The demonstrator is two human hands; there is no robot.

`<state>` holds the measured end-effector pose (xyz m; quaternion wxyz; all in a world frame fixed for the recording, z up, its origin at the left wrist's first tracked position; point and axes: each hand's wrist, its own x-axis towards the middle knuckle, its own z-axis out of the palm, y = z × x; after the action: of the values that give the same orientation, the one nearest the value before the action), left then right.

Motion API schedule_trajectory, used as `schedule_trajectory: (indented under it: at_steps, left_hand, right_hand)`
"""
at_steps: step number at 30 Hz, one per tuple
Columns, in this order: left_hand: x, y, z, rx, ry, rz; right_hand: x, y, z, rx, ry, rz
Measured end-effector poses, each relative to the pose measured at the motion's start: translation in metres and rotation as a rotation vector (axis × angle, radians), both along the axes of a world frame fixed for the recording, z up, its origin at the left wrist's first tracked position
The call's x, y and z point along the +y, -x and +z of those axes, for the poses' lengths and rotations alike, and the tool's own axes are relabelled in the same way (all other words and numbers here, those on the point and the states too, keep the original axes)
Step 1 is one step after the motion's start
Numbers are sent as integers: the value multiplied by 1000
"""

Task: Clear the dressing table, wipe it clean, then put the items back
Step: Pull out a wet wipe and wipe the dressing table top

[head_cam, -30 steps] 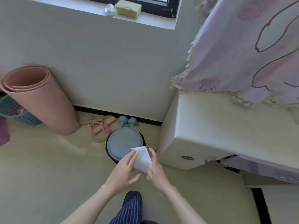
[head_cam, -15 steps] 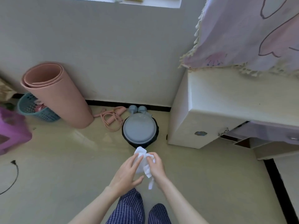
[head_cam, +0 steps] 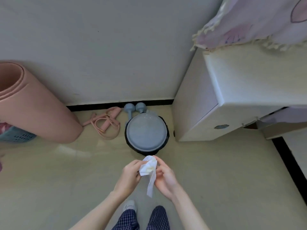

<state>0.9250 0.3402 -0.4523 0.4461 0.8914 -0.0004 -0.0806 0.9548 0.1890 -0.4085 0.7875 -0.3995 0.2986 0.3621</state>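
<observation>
Person stood over the floor, both hands in front of the waist working a white wipe (head_cam: pixel 148 168). Left hand (head_cam: pixel 129 175) had its grip curled round the bunched upper part of the wipe; right hand (head_cam: pixel 164 177) pinched the other side, thumb and fingers clamped on it. Neither grip was empty or spread apart. Wipe was crumpled at the top with a yellowish stain showing, and one long strip hung straight down between the two hands, so its long axis ran roughly vertical in view, toward the person's legs.

Bin (head_cam: pixel 147 134) with a round grey lid sat on the floor just ahead of the hands, beyond the wipe's top edge, lid closed as far as could be seen. Judged: wipe looked used, so the likely next move was dropping it there; that turned on the bin lying straight ahead of both grips, about equally near each, maybe slightly closer to the right. Lid would need opening first.

Counter (head_cam: pixel 249 80) stood to the right and further off, its top bare in the visible part, with a fringed pink cloth (head_cam: pixel 259 22) hanging over the far edge. So the wiping step looked done or nearly so; items not yet back.

Hard to tell: counter was cut off at the right edge, so the rest of its top was unseen. Bin pedal not visible. Palm sides of both hands were partly hidden by the wipe. Cleared items were nowhere in frame.
</observation>
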Motion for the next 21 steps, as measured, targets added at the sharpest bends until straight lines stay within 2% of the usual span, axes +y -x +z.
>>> schedule_trajectory:
  at_steps: [4, 8, 10, 13, 18, 21]
  left_hand:
    - [6, -31, -31, -8, 68, -75]
    - [0, -40, -67, 193, 210, -161]
    - [2, -42, -102, 218, 69, -220]
    - [13, -51, -159, 140, -297, -221]
    - [24, -101, -234, -131, -572, -372]
    - [23, -132, -260, -205, -719, -423]
  right_hand:
    - [7, -5, -46, -109, 78, 31]
    - [0, -14, -104, -37, 163, -98]
    - [-11, -18, -136, 5, 251, -159]
    - [-31, -21, -186, 82, 383, -229]
    - [-51, -20, -268, 205, 545, -232]
    - [-51, -19, -304, 279, 564, -262]
